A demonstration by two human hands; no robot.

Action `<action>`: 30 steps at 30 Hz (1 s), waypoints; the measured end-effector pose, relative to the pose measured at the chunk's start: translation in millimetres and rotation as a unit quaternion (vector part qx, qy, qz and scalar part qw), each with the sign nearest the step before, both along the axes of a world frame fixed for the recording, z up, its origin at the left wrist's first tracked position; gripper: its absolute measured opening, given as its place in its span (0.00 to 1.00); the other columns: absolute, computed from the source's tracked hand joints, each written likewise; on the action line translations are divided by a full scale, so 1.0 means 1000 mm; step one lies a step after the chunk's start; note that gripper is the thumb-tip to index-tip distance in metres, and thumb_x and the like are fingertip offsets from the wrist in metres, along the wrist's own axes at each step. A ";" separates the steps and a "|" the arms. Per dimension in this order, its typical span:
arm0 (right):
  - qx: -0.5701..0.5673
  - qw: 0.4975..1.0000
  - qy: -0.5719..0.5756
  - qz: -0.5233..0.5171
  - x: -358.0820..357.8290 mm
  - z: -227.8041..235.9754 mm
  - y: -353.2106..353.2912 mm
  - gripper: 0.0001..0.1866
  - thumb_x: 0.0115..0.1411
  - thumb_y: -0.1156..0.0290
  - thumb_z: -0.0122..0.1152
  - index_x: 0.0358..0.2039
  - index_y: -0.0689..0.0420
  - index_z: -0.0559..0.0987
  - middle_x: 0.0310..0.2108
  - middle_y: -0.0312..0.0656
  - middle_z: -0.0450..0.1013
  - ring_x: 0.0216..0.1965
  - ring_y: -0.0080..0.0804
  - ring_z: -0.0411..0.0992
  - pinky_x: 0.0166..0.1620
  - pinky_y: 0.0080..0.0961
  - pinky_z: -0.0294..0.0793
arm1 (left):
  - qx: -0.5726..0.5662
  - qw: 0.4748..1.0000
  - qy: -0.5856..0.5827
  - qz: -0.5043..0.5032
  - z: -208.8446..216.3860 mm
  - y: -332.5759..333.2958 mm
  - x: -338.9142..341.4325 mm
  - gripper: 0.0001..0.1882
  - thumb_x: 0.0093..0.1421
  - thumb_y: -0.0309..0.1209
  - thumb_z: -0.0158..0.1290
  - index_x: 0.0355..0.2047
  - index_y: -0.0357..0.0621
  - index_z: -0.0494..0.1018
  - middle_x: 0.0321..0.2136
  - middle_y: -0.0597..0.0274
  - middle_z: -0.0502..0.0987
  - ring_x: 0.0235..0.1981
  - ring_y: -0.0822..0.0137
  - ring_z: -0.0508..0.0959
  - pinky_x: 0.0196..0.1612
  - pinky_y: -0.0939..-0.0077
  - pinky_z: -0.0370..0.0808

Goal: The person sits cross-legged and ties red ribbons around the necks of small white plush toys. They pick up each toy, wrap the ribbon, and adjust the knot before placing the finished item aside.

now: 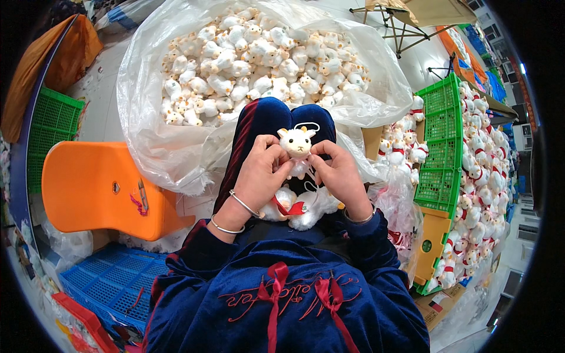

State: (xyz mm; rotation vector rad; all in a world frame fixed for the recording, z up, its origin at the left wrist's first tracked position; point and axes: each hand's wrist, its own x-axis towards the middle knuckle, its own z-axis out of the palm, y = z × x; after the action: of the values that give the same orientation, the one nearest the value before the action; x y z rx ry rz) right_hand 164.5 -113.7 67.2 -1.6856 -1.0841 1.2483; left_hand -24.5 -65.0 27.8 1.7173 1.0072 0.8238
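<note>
Above my lap I hold a small white plush sheep (295, 142) with its face turned up, yellowish horns and a white string loop at its head. My left hand (263, 172) is closed on one side of its neck, fingers bent. My right hand (338, 169) pinches at the other side of the neck. A pale, sheer strip seems to lie under the chin between the fingertips; its ends are hard to make out. More white plush toys (315, 210) lie in my lap below my wrists, with a red scarf piece (288, 207) among them.
A large clear plastic bag (138, 106) full of plush sheep lies open ahead. At left stand an orange stool (88, 188) with small snips (143, 193) on it and a blue crate (115, 282). At right, a green crate (438, 159) stands beside many red-scarfed plush toys (482, 194).
</note>
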 end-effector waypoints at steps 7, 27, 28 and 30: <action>-0.004 0.998 -0.066 0.009 -0.007 0.008 0.002 0.06 0.66 0.76 0.59 0.39 0.65 0.78 0.30 0.43 0.80 0.20 0.25 0.77 0.24 0.24 0.75 | 0.019 0.996 0.084 -0.015 0.010 0.005 -0.002 0.05 0.60 0.25 0.62 0.34 0.37 0.77 0.33 0.58 0.77 0.23 0.72 0.75 0.30 0.76 0.75; -0.112 0.992 0.048 0.033 0.002 -0.003 0.006 0.06 0.70 0.71 0.56 0.40 0.60 0.74 0.28 0.39 0.76 0.22 0.22 0.79 0.23 0.18 0.75 | -0.237 0.969 0.023 -0.069 0.016 0.018 -0.003 0.10 0.63 0.30 0.61 0.34 0.33 0.78 0.25 0.60 0.83 0.23 0.74 0.83 0.26 0.79 0.79; -0.109 0.992 0.052 0.030 0.000 -0.004 0.006 0.06 0.70 0.71 0.57 0.40 0.61 0.74 0.29 0.39 0.76 0.22 0.23 0.79 0.23 0.18 0.75 | -0.228 0.971 0.024 -0.066 0.016 0.017 -0.001 0.11 0.63 0.31 0.62 0.34 0.33 0.78 0.24 0.60 0.83 0.23 0.75 0.82 0.26 0.79 0.78; -0.105 0.992 0.060 0.024 -0.001 -0.005 0.004 0.07 0.70 0.70 0.57 0.41 0.61 0.74 0.30 0.39 0.77 0.23 0.23 0.79 0.23 0.18 0.75 | -0.194 0.979 0.030 -0.055 0.016 0.014 0.002 0.12 0.62 0.33 0.63 0.33 0.33 0.78 0.24 0.60 0.82 0.22 0.75 0.81 0.26 0.79 0.78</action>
State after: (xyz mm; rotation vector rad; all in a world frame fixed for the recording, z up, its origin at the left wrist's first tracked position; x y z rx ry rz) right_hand 163.2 -109.7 62.3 -1.7204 -0.9529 1.5188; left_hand -22.5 -50.8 43.7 1.4525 1.0268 0.4684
